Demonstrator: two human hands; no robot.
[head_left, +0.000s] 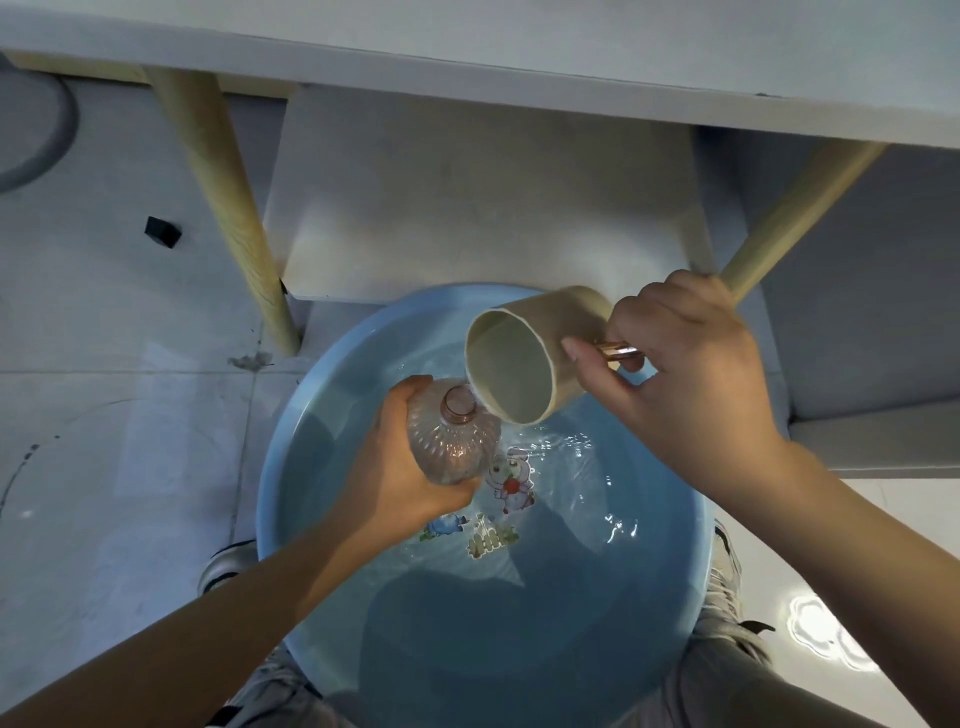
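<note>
Seen from above, a person in grey trousers (270, 691) crouches over a blue basin (283, 447) on a tiled floor (130, 441), with a sneaker on either side of the rim: one on the left (223, 566), one on the right (727, 587). Both bare forearms reach forward over the basin, which holds shallow water above a cartoon decal (511, 483) printed on its bottom.

The left hand (395, 467) has its grip wrapped round the ribbed shoulder of a clear plastic bottle (452, 441), thumb on the near side and fingers curled behind. The bottle stands nearly upright over the far half of the basin, its open neck pointing up at the camera.

The right hand (685, 374) closes its grip on the rose-gold handle (618, 351) of a beige cup (519, 374), forefinger stretched along the cup's side. The cup is tipped steeply to the left, its mouth facing the camera and its lower lip just beside the bottle's neck. The water under the cup is rippled and catches the light.

Beyond the basin stands a white panel (483, 208) between two slanted pale wooden legs, one on the left (228, 208) and one on the right (795, 208), under a white table (519, 52). A small black object (162, 230) lies on the floor left of the legs.
</note>
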